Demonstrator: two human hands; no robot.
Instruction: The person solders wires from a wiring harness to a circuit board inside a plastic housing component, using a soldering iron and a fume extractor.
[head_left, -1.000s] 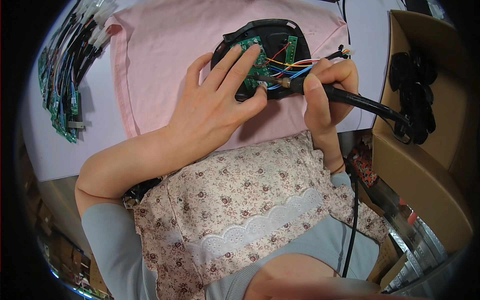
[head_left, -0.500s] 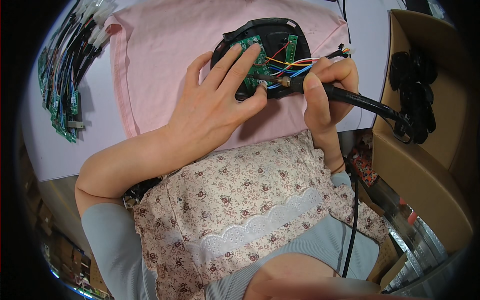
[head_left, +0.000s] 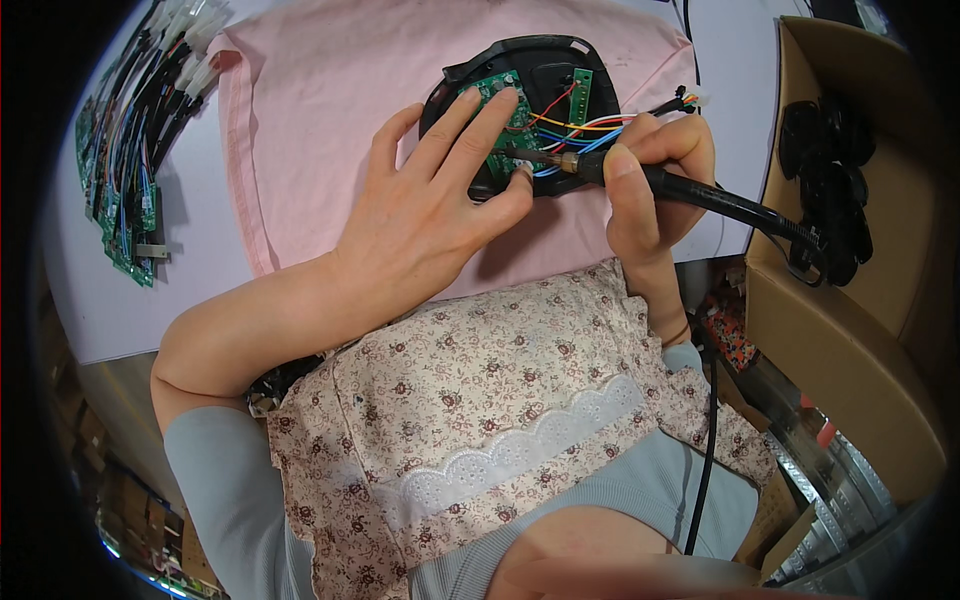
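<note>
A black plastic housing [head_left: 550, 60] lies on a pink cloth [head_left: 330, 110], holding a green circuit board [head_left: 532, 138] and a narrower green board [head_left: 581, 97]. Red, yellow, white and blue wires [head_left: 604, 126] run rightward from the main board. My left hand [head_left: 415, 200] rests over that board with fingers spread, hiding much of it. Between the thumb and fingers of my right hand [head_left: 634, 200] is a soldering iron [head_left: 590, 167], gripped like a pen. Its metal tip points left, at the board beside my left fingers; I cannot tell whether it touches.
Several wired circuit boards [head_left: 140, 165] are piled on the white table [head_left: 190, 290] at the left. At the right stands an open cardboard box [head_left: 905, 240] with black parts [head_left: 835, 190] inside. The iron's black cord trails toward the box.
</note>
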